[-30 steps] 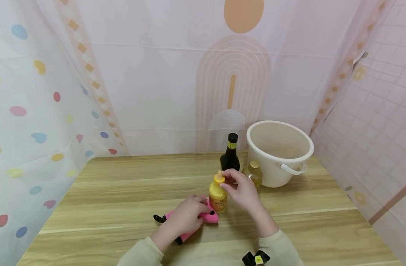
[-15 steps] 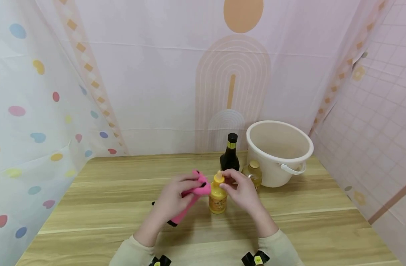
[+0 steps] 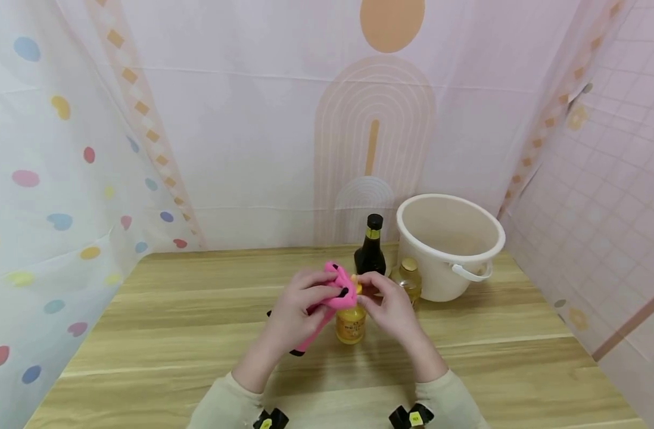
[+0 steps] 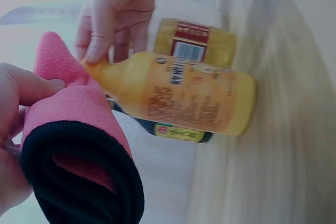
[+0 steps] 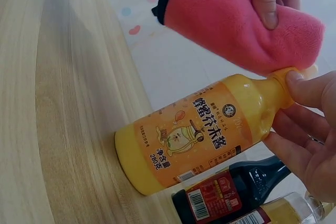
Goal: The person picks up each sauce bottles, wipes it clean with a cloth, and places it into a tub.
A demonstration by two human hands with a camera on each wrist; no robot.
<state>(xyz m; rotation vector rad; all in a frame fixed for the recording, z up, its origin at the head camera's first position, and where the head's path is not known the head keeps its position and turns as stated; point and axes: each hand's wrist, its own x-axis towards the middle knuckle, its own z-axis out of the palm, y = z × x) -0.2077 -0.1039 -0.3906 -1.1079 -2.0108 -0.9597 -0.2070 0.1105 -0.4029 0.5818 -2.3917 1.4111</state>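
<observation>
A yellow squeeze bottle of mustard sauce (image 3: 351,328) stands upright on the table. My right hand (image 3: 395,308) pinches its neck near the yellow cap, thumb on one side, as the right wrist view shows. With my left hand (image 3: 297,301) I hold a folded pink cloth (image 5: 231,17) with black edging between thumb and fingers. The cloth touches the bottle's cap and upper neck and covers part of them in the head view. In the left wrist view the black edging (image 4: 128,169) forms a rolled end nearest the camera.
Behind the yellow bottle stands a dark sauce bottle (image 3: 370,257) with a black cap. A glass bottle of amber contents (image 3: 411,280) is to its right, close to a white bucket (image 3: 436,280) with a handle. Wooden tabletop (image 3: 198,310) extends to the left.
My left hand has lifted the pink cloth from the table beside the bottle's base and brought it up and right against the cap. My right hand has stayed at the bottle's neck.
</observation>
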